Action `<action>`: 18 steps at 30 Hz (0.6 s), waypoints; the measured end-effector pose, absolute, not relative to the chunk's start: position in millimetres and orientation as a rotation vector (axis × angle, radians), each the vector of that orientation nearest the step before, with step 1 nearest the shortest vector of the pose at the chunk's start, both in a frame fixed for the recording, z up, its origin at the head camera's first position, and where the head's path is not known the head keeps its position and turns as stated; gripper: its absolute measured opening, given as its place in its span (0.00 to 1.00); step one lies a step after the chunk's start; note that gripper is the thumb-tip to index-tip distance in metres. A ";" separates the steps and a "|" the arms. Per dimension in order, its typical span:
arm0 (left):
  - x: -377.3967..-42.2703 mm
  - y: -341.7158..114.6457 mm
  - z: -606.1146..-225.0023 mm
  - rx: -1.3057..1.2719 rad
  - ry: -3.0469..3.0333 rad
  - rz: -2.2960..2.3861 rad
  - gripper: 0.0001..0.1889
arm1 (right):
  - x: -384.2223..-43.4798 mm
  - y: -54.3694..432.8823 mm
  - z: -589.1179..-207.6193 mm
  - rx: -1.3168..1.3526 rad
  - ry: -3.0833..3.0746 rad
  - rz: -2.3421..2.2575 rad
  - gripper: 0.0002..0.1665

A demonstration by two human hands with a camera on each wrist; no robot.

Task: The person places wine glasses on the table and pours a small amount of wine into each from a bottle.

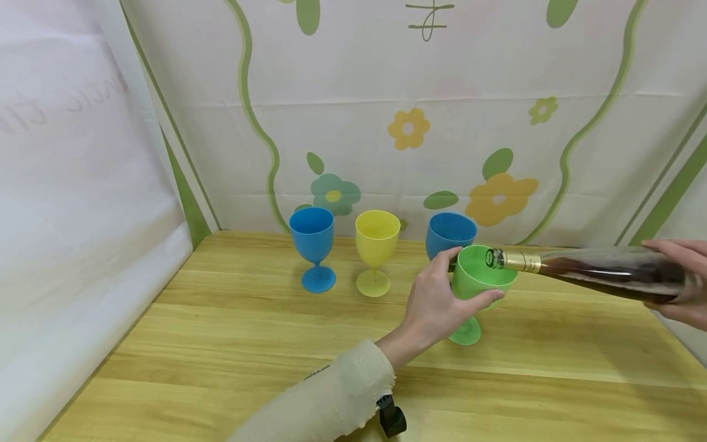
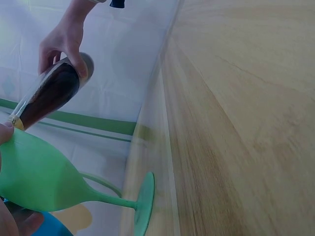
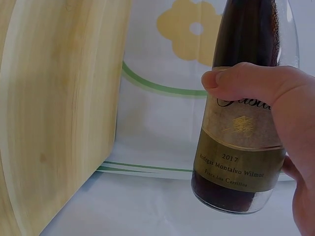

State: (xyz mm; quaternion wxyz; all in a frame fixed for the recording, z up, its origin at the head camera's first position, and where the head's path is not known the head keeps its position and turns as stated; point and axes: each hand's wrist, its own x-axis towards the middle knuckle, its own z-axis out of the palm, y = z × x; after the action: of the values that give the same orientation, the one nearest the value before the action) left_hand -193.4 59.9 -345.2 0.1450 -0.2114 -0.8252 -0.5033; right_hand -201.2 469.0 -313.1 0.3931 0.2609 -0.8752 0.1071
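Observation:
My left hand grips the bowl of a green goblet, thumb on the near side and fingers round the far side. The goblet leans slightly; I cannot tell whether its foot touches the table. Held nearly level by my right hand, a wine bottle has its open mouth over the goblet's rim. In the right wrist view the thumb lies across the bottle's label, and dark liquid shows through the glass. No stream from the mouth is visible, and the inside bottom of the goblet is hidden.
A blue goblet and a yellow goblet stand upright to the left on the wooden table. Another blue goblet is partly hidden behind my left hand. A flower-printed cloth hangs along the table's back edge.

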 end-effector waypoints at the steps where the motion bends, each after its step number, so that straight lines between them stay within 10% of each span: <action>1: -193.3 60.0 -345.1 -0.609 -2.377 -1.450 0.45 | -200.9 468.7 -312.8 0.655 -2.223 0.271 0.73; 18: -192.9 60.7 -344.7 -0.609 -2.371 -1.464 0.45 | -201.4 466.6 -310.3 0.643 -2.209 0.338 0.71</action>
State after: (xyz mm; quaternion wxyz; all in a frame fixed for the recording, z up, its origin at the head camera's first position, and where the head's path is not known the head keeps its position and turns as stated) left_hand -192.9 60.7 -344.7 0.1443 -0.2113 -0.8226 -0.5078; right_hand -201.4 466.6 -310.3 0.3970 0.2538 -0.8719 0.1335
